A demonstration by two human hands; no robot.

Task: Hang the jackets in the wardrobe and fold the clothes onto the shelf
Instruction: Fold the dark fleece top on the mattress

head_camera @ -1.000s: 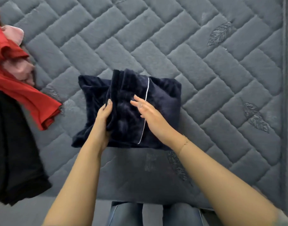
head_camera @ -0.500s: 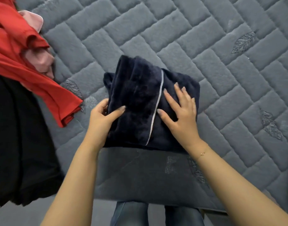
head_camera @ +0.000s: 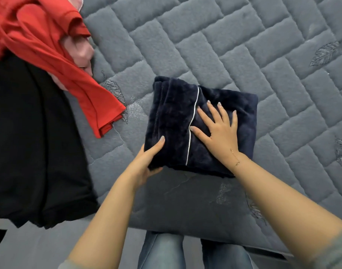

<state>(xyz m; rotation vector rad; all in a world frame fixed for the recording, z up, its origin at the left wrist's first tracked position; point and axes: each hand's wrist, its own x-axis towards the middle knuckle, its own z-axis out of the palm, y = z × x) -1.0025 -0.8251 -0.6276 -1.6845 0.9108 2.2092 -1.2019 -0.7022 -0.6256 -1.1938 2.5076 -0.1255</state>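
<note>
Plush against quilted pile
Under the right hand (head_camera: 220, 133) lay a velvety navy garment (head_camera: 172, 121); the grey mattress (head_camera: 185, 45) beyond it looked fuzzy, matt, stitched.

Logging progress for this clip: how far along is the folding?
Done: the navy fleece garment lies folded into a compact block on the grey mattress. In hand: left hand grips its near-left corner, right hand lies flat on top. Left: red garment and black garment lie unfolded; no wardrobe or shelf in view.

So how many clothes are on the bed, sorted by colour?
Navy: 1, the folded fleece garment under both hands
Red: 1, the crumpled top
Black: 1, the spread-out garment
Pink: 1, a piece peeking from under the red
Total: 4
</note>
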